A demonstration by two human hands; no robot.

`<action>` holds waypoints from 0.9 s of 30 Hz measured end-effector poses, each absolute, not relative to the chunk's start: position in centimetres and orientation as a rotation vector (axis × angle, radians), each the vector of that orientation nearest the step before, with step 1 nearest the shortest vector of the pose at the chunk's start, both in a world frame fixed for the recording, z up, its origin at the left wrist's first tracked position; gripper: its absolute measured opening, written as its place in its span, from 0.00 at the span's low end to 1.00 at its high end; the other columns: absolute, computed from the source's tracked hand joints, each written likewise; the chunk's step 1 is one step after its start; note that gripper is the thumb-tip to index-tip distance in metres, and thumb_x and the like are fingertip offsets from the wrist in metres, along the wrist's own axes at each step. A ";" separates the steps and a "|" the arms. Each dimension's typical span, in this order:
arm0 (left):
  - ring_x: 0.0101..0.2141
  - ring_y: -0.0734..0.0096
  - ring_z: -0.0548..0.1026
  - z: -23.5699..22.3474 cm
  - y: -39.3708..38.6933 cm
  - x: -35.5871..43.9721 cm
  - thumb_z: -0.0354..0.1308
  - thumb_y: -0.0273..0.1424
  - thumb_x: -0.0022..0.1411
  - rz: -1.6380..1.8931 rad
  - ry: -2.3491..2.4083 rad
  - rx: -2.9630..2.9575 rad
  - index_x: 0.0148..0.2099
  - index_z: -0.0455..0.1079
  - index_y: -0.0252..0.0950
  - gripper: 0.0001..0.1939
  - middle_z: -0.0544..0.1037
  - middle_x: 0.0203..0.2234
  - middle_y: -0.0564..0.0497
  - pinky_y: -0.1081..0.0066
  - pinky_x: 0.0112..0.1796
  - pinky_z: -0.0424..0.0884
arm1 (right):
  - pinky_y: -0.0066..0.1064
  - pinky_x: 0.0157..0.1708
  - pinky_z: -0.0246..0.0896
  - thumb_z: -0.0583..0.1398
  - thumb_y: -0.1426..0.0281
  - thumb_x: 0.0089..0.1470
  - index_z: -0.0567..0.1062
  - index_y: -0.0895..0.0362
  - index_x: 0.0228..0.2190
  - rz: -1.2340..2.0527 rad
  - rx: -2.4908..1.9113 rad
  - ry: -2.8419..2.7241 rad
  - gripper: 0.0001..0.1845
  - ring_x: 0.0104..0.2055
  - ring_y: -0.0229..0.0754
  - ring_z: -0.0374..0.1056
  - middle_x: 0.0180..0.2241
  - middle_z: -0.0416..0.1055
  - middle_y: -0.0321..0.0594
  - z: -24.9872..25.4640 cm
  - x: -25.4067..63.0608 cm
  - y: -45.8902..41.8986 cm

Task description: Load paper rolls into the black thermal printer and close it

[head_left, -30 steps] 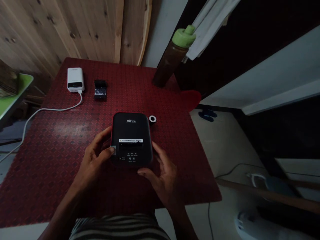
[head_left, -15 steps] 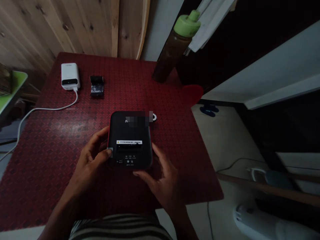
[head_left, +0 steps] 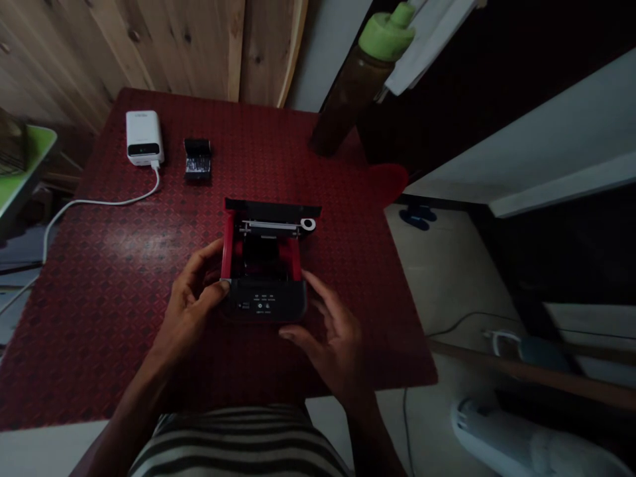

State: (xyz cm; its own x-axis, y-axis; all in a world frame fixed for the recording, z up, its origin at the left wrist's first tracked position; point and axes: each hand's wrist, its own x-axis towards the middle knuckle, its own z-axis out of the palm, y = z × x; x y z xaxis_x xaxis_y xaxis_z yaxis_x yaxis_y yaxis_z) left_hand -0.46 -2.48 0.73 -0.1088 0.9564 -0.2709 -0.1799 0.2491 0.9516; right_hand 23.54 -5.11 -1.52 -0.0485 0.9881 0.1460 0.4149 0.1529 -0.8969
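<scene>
- Head view: the black-and-red device (head_left: 265,301) sits on the red table (head_left: 119,331), between both hands, button panel toward the person, raised lid (head_left: 273,208) at its far end, long axis running away.
- Left hand (head_left: 191,308) grips its near left corner, thumb on top.
- Right hand (head_left: 335,334): thumb and fingers spread around the near right corner.
</scene>
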 end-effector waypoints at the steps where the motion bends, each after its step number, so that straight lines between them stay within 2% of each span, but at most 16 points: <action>1: 0.68 0.43 0.75 0.7 -2.5 -0.5 0.69 0.40 0.67 1.178 1.291 0.849 0.72 0.74 0.45 0.32 0.78 0.68 0.46 0.51 0.65 0.74 | 0.49 0.59 0.82 0.73 0.56 0.65 0.74 0.47 0.69 0.839 -1.365 -1.603 0.36 0.60 0.53 0.82 0.65 0.79 0.48 -0.9 23.8 -4.8; 3: 0.68 0.44 0.75 0.4 -2.5 -0.7 0.70 0.41 0.67 1.191 1.274 0.883 0.71 0.75 0.46 0.32 0.78 0.68 0.46 0.52 0.66 0.73 | 0.45 0.57 0.82 0.66 0.62 0.73 0.78 0.46 0.66 0.713 -1.330 -1.652 0.23 0.58 0.48 0.83 0.63 0.82 0.44 0.7 24.1 -3.7; 5: 0.68 0.44 0.75 0.0 -2.6 -0.8 0.70 0.42 0.67 1.214 1.245 0.889 0.71 0.75 0.46 0.32 0.79 0.68 0.47 0.53 0.65 0.74 | 0.44 0.61 0.80 0.62 0.70 0.75 0.81 0.47 0.61 0.533 -1.304 -1.779 0.18 0.59 0.46 0.82 0.59 0.84 0.41 2.5 23.9 -1.9; 8: 0.67 0.44 0.76 -0.8 -2.7 -0.9 0.71 0.43 0.67 1.245 1.207 0.884 0.71 0.75 0.47 0.32 0.79 0.67 0.46 0.53 0.62 0.77 | 0.48 0.64 0.77 0.59 0.77 0.74 0.83 0.50 0.58 0.387 -1.271 -1.996 0.19 0.60 0.48 0.81 0.57 0.86 0.43 4.0 22.6 0.9; 11: 0.67 0.44 0.76 -1.3 -2.7 -1.0 0.72 0.46 0.66 1.248 1.195 0.880 0.71 0.73 0.46 0.34 0.78 0.68 0.44 0.52 0.63 0.76 | 0.51 0.59 0.78 0.58 0.76 0.74 0.84 0.53 0.54 0.421 -1.285 -2.054 0.17 0.56 0.51 0.82 0.52 0.87 0.45 4.2 21.4 2.7; 14: 0.67 0.44 0.77 -1.3 -2.6 -1.0 0.71 0.46 0.67 1.237 1.187 0.895 0.72 0.72 0.43 0.35 0.78 0.69 0.42 0.48 0.65 0.74 | 0.46 0.55 0.78 0.60 0.71 0.76 0.85 0.52 0.50 0.556 -1.284 -1.995 0.13 0.52 0.49 0.82 0.47 0.87 0.42 4.0 20.8 3.2; 17: 0.67 0.44 0.77 -1.1 -2.6 -1.0 0.70 0.44 0.68 1.241 1.183 0.900 0.71 0.71 0.42 0.34 0.77 0.69 0.41 0.46 0.67 0.72 | 0.39 0.51 0.78 0.61 0.74 0.75 0.86 0.51 0.46 0.629 -1.277 -2.117 0.11 0.47 0.45 0.83 0.43 0.87 0.40 4.6 20.3 3.8; 21: 0.67 0.44 0.76 -1.3 -2.6 -1.1 0.70 0.44 0.67 1.238 1.203 0.901 0.71 0.71 0.42 0.34 0.77 0.69 0.41 0.46 0.67 0.71 | 0.41 0.54 0.75 0.66 0.77 0.70 0.85 0.54 0.49 0.594 -1.400 -2.617 0.10 0.52 0.49 0.82 0.51 0.85 0.45 6.2 17.9 5.5; 24: 0.68 0.44 0.76 -1.4 -2.5 -1.1 0.70 0.44 0.67 1.238 1.200 0.931 0.71 0.71 0.42 0.34 0.77 0.69 0.41 0.46 0.68 0.70 | 0.41 0.51 0.74 0.61 0.80 0.71 0.82 0.58 0.55 0.469 -1.526 -2.899 0.16 0.53 0.53 0.81 0.55 0.83 0.51 7.2 15.6 6.5; 27: 0.67 0.45 0.76 -1.4 -2.4 -1.2 0.69 0.43 0.67 1.248 1.173 0.961 0.71 0.71 0.41 0.33 0.78 0.68 0.41 0.46 0.69 0.69 | 0.41 0.49 0.73 0.55 0.82 0.72 0.82 0.60 0.54 0.357 -1.540 -3.039 0.19 0.53 0.54 0.82 0.53 0.83 0.54 7.4 14.4 7.1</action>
State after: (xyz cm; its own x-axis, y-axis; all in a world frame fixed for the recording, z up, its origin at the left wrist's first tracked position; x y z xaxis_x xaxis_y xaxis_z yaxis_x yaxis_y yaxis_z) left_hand -1.18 -2.35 -1.41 -0.0522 0.9912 -0.1213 -0.1823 0.1100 0.9771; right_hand 14.41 7.13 7.44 -0.5640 0.7522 -0.3406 0.8107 0.5828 -0.0554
